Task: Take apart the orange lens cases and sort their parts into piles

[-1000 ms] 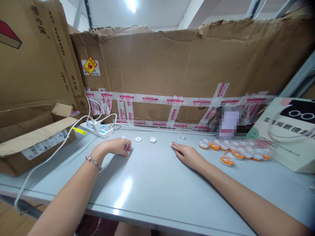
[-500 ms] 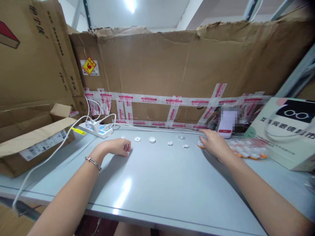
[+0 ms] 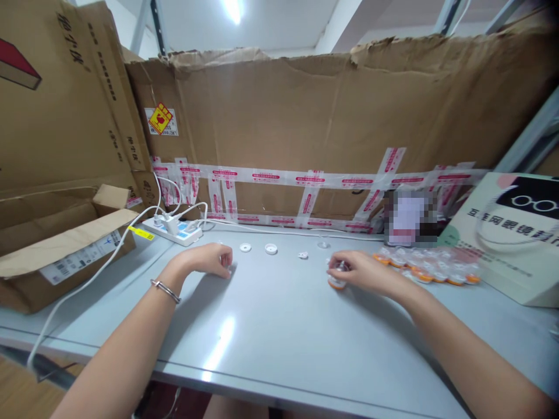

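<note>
Right hand [image 3: 360, 270] grips a capsule [image 3: 336, 284]!
It's at that hand's left side, well right of the left hand [image 3: 211, 259], curled, contents hard to tell.

Plastic capsule [image 3: 336, 284] (smooth), glossy tabletop [image 3: 279, 337]

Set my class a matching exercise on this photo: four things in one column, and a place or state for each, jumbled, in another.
Things
1. orange-based container
2. pair of round white pieces
3. power strip
4. bag printed with glasses

Places or states
A. at the far right
B. lying between the left hand and the right
C. cords plugged in
D. held by the right hand

Pairs: 1-D, 2-B, 3-C, 4-A
</note>
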Motion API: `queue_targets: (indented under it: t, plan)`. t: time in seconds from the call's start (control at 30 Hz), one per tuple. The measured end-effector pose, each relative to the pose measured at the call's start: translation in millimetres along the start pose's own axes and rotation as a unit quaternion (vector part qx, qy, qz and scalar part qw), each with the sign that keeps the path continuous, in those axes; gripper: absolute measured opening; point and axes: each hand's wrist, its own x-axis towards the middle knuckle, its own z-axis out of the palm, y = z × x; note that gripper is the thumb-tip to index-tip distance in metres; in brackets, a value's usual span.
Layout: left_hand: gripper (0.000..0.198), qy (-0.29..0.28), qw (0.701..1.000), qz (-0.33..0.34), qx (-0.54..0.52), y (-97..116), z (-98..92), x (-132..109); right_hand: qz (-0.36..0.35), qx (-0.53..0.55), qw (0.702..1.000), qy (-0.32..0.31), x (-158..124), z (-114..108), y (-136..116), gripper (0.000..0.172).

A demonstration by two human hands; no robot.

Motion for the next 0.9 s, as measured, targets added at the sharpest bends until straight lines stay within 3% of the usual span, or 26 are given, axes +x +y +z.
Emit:
queue_targets:
  t: [0.07, 0.17, 0.3, 0.4, 0.5, 0.67, 0.83, 0.9]
  plan:
    - [0.026, 0.083, 0.996, 0.013, -0.014, 8.7, -2.2, -1.7, -0.039, 0.057, 0.998, 0.009, -0.2, 10.8, -14.4, 0.014]
    - [0.025, 0.174, 0.977, 0.099, -0.071, 30.9, 4.4, -2.6, -0.076, 0.134, 0.987, 0.04, 2.3, 30.1, -32.4, 0.017]
    - [0.035, 0.141, 0.961, 0.204, -0.121, 69.0, 34.4, 0.2, -0.072, 0.178, 0.977, 0.094, 6.6, 49.9, -49.3, 0.02]
    - [0.037, 0.138, 0.958, 0.21, -0.138, 91.1, 61.4, 6.8, -0.06, 0.186, 0.974, 0.112, 8.5, 56.8, -57.5, 0.019]
    - [0.033, 0.175, 0.952, 0.186, -0.168, 102.0, 79.8, 15.6, -0.029, 0.186, 0.975, 0.117, 8.1, 59.6, -62.4, 0.019]
    - [0.019, 0.218, 0.942, 0.167, -0.191, 102.8, 86.2, 24.8, -0.036, 0.184, 0.975, 0.12, 4.3, 60.5, -64.7, 0.024]
    - [0.012, 0.193, 0.942, 0.162, -0.222, 98.6, 83.1, 26.0, -0.152, 0.154, 0.973, 0.084, 0.6, 53.3, -61.4, 0.01]
    - [0.013, 0.181, 0.941, 0.166, -0.234, 97.3, 82.9, 26.7, -0.196, 0.141, 0.968, 0.074, -0.4, 49.5, -58.8, 0.013]
